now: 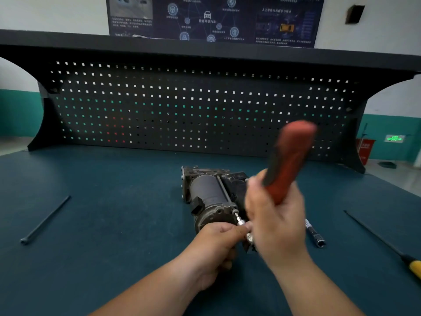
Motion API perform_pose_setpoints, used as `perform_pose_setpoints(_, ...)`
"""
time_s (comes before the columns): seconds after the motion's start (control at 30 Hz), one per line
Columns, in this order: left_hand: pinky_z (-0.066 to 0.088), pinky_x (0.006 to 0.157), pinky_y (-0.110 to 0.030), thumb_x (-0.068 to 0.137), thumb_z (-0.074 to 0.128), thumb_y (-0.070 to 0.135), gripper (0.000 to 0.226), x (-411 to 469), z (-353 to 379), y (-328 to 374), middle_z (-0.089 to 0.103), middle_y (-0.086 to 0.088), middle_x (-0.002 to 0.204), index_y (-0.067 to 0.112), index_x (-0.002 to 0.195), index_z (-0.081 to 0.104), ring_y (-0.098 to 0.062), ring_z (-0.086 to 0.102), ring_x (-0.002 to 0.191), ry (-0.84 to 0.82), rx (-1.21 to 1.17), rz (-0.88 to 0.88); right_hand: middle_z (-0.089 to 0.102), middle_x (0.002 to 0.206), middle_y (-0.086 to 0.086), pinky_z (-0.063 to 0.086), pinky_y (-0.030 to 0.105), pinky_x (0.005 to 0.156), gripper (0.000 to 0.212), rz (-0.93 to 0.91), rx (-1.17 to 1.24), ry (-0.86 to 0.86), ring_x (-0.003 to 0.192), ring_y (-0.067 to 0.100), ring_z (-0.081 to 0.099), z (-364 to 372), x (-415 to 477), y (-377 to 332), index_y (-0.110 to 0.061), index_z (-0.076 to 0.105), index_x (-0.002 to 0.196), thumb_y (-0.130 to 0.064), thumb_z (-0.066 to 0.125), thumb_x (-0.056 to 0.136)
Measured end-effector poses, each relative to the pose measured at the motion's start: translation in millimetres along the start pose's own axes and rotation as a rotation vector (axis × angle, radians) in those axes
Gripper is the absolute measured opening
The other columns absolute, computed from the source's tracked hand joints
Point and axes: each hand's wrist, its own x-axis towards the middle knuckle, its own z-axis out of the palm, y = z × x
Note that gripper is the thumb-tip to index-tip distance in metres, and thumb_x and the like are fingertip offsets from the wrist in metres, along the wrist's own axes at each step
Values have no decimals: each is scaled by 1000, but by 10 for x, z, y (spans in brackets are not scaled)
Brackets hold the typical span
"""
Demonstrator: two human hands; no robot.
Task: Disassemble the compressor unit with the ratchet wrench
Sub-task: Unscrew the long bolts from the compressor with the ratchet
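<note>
The dark compressor unit (210, 193) lies on the blue-green bench top, its cylindrical body pointing toward me. My right hand (276, 221) is closed around the red and black handle of the ratchet wrench (290, 160), which stands up, tilted right and blurred. A silver bit and socket (240, 221) runs from the wrench head to a bolt at the unit's near right corner. My left hand (215, 247) pinches that silver socket just below the unit. The wrench head is hidden behind my right hand.
A long black bolt (45, 221) lies at the left. A black extension bar (315, 233) rests right of my hands. A long screwdriver with a yellow handle (387, 245) lies at the far right. A black pegboard (200, 110) backs the bench.
</note>
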Motion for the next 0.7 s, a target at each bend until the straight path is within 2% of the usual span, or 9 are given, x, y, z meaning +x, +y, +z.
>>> perform_pose_setpoints(0.07,24,50,-25,72,65,26,16,-27,17,24,44,-6,61,22,58,58,-19,34,53,-13,7,51,50,58,-23,35,6,52,12,-171,-201,-243,50,-7,45,12,-57,10,-41,50,75,-31,58,78)
perform_pose_setpoints(0.13,23,54,-27,79,60,20,19,-18,3,10,47,-10,65,22,60,60,-23,35,59,-42,-12,67,52,60,-23,36,6,53,11,-198,-245,-263,51,-8,46,29,-70,4,-39,52,76,-31,59,78)
perform_pose_setpoints(0.17,21,50,-23,84,58,15,28,-14,-9,0,46,-6,59,20,57,59,-19,33,51,-49,-28,58,51,57,-20,37,9,51,6,-129,-171,-199,49,-6,45,47,-53,-21,-37,55,73,-34,60,76)
perform_pose_setpoints(0.23,15,40,-15,90,56,14,38,-12,-20,0,40,3,51,18,52,55,-5,24,38,-61,-75,24,45,46,-14,32,13,41,9,76,49,70,40,-2,38,24,14,-22,-31,58,66,-37,61,72)
perform_pose_setpoints(0.37,15,36,-12,80,61,30,36,-26,18,43,32,12,46,18,46,56,0,21,36,-81,-185,5,29,45,-12,20,16,32,27,512,473,700,34,2,26,-238,227,53,-22,38,68,-25,51,91)
perform_pose_setpoints(0.43,15,36,-12,85,60,32,44,-16,17,42,32,13,46,21,43,58,0,22,37,-72,-159,1,27,45,-10,20,16,31,28,643,580,809,33,3,26,-296,253,98,-22,36,69,-27,49,94)
perform_pose_setpoints(0.5,16,36,-14,86,62,34,46,-9,3,38,33,14,46,22,41,59,-1,23,37,-43,-89,-18,27,45,-11,20,16,32,28,605,520,775,35,4,25,-275,248,116,-22,36,69,-27,49,94)
perform_pose_setpoints(0.57,17,36,-15,82,66,38,44,-1,-19,20,33,13,46,23,41,59,-2,23,37,-12,-34,-26,28,47,-12,21,16,34,29,433,404,661,39,3,25,-194,224,73,-22,36,68,-25,50,93)
perform_pose_setpoints(0.7,20,37,-16,74,71,38,36,32,-48,-29,33,7,50,20,48,54,-5,25,39,3,22,20,41,45,-12,29,15,39,14,112,149,199,39,0,35,-23,50,16,-29,52,66,-36,60,75)
